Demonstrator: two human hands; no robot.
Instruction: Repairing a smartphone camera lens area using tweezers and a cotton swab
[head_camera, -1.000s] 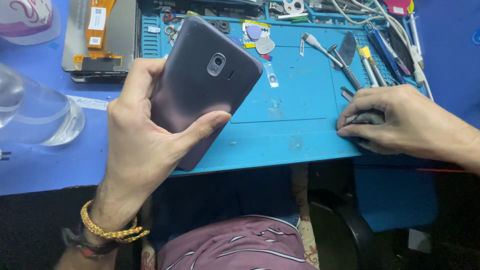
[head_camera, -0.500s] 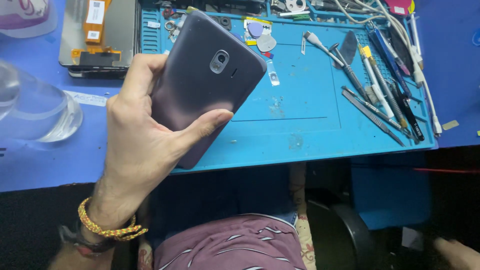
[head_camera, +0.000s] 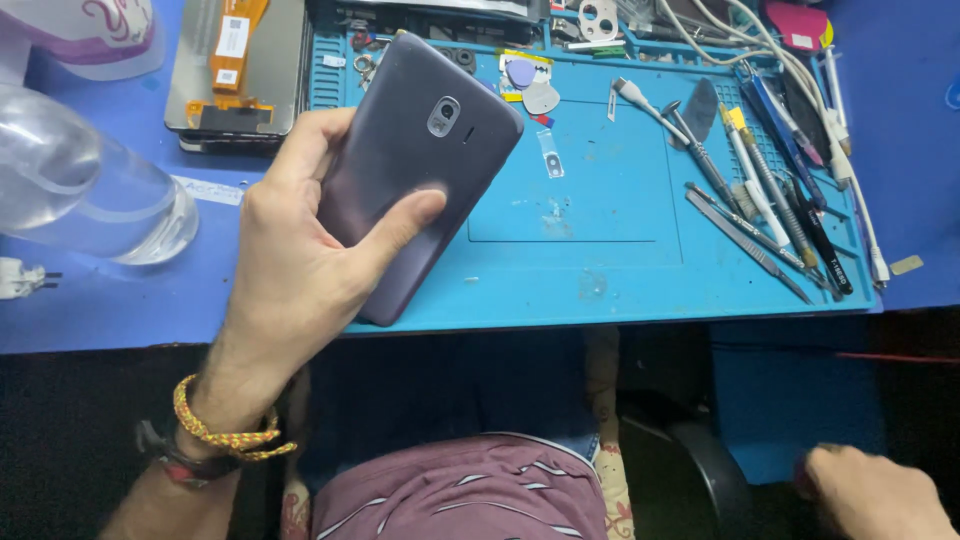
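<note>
Head view, left hand: the left hand (head_camera: 290, 260) holds a grey-violet phone (head_camera: 420, 170) with its back up, camera lens facing the viewer. The thumb lies across the lower back and the other fingers (head_camera: 300, 150) wrap the far edge, so the fingers are pinching the phone between thumb and fingertips.
Head view, phone: it is lifted above the left part of the blue work mat (head_camera: 600, 270), tilted, its lower corner over the mat's near edge. Its pose matches the two earlier pictures almost exactly.
Head view, right hand: the right hand (head_camera: 875, 495) is low at the bottom right, off the table and well apart from the tools. Its fingers are blurred and partly cut off, so I cannot tell whether they are curled or spread, nor whether they hold anything.
Change: a second ago the right hand rested on the mat's right edge, over the tools; half a second ago it was gone from the mat; now it is down near the lap.
Meaning: as a judgement, the phone is carried by the left hand alone, and no tool is on it.
Head view, surroundings: tweezers and screwdrivers (head_camera: 760, 210) lie in a row on the right of the mat, a clear bottle (head_camera: 90, 190) lies left of it on the blue table (head_camera: 120, 300), and a bare screen panel (head_camera: 235, 70) lies beyond.
</note>
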